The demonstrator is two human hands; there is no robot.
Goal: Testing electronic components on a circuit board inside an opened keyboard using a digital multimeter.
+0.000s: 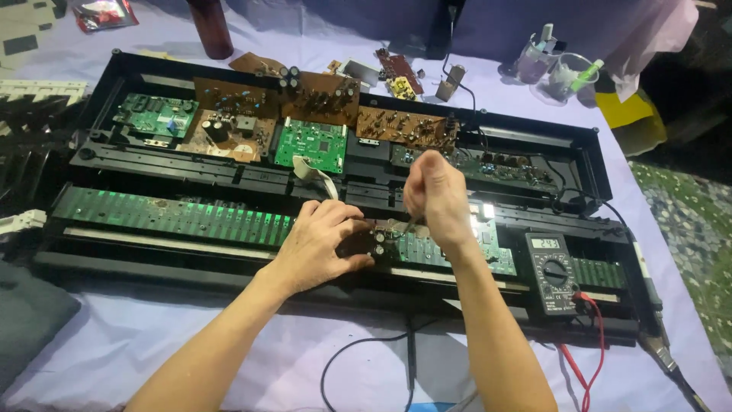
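Left hand presses ridged green board.

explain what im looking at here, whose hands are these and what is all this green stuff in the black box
This is one picture from a camera worn on a person's head, looking down at their own two bare hands. On a table with a pale purple cloth lies a long black case, opened up so its insides show. The green and brown plates are circuit boards: a long green strip runs along the front, and smaller boards sit further back. The left hand rests on a small dark part on the front board. The right hand has its grip closed on a thin tool pointing down at that same spot; its tip is too small to identify. Beside it sits a black handheld meter with red leads.
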